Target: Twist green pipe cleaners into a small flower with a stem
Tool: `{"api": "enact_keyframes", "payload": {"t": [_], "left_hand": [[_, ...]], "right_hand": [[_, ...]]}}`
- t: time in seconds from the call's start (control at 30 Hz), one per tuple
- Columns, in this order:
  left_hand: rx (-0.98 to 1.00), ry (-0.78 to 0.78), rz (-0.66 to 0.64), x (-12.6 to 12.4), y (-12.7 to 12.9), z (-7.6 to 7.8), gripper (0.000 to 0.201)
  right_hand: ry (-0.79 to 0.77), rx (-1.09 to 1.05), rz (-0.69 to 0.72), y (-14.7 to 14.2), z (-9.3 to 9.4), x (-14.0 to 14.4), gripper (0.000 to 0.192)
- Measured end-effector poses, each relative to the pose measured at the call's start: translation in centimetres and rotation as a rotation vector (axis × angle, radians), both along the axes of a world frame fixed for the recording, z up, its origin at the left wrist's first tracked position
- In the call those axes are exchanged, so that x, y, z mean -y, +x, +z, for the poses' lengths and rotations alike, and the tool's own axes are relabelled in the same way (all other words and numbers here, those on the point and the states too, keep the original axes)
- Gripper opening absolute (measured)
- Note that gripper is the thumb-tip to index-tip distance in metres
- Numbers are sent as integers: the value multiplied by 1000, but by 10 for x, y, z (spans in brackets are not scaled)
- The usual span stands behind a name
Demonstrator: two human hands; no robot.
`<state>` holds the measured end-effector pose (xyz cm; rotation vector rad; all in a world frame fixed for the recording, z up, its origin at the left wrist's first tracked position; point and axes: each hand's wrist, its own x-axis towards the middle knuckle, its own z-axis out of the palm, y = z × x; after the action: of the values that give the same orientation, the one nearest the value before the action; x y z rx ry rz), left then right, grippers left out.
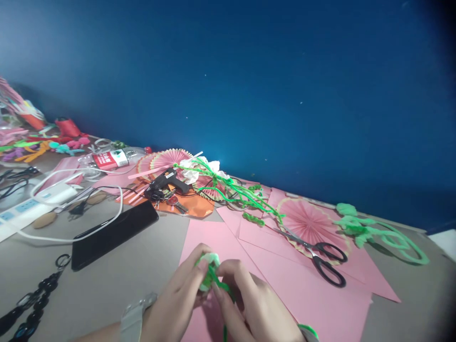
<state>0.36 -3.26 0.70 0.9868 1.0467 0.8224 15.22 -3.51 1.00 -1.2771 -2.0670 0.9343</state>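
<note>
My left hand pinches a small pale and bright green fuzzy bundle, partly hidden by the fingers. Close beside it, my right hand has thumb and fingers closed on a bright green pipe cleaner that runs into the bundle. Both hands are just above pink paper sheets. A green strand also shows by the right wrist. To the right, scissors with black handles lie on a pleated pink paper fan, their blades pointing left.
Beyond the hands lie several green pipe cleaners, a black glue gun and keys. At left are a black phone, a white power strip, cables and a plastic bottle. A blue wall borders the table.
</note>
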Motion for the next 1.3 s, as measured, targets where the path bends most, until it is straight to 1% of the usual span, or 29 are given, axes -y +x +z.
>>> {"api": "enact_keyframes", "payload": {"t": [0.1,0.13,0.2,0.27,0.37,0.43,0.5,0.57,0.7,0.83,0.9,0.97,1.07,1.13,1.17,1.23,1.3], "left_hand": [[-16,-12,61,-1,-2,-1,27],[-16,-7,68,-2,-2,-2,27],[-9,7,57,-2,-4,-3,27],[-13,31,37,-2,-5,-6,30],[-27,59,-16,-2,-8,-12,36],[-22,40,-33,-1,-9,-15,39],[-8,8,-20,-1,-9,-15,40],[50,-14,-12,-2,-7,-12,36],[273,-68,-68,-5,-6,-6,33],[334,-39,-114,-6,-9,-9,30],[385,-24,-148,-6,-12,-11,31],[432,0,-169,-5,-13,-13,31],[446,44,-159,-6,-15,-14,32],[450,63,-130,-8,-17,-13,36],[450,74,-116,-9,-18,-12,38],[442,106,-124,-9,-20,-8,38],[370,138,-213,-8,-22,-3,36]], "right_hand": [[-173,-134,-48,-2,3,-2,8],[-218,-173,-68,-2,4,-3,11],[-268,-223,-104,-2,5,-6,18],[-260,-237,-128,-2,6,-7,20],[-211,-225,-127,-2,3,-7,17],[-194,-210,-118,-2,2,-6,16],[-196,-219,-102,-1,0,-5,16],[-209,-251,-76,-1,-1,-6,18],[-242,-244,-62,0,-2,-8,24],[-170,-166,-78,2,1,-10,29],[-176,-113,-63,4,3,-12,37],[-259,-79,5,8,6,-15,43],[-532,-169,203,15,9,-22,48],[-678,-254,281,22,11,-28,48],[-709,-280,288,26,13,-30,47],[-702,-291,241,32,15,-34,43],[-657,-251,180,35,16,-37,37]]}}
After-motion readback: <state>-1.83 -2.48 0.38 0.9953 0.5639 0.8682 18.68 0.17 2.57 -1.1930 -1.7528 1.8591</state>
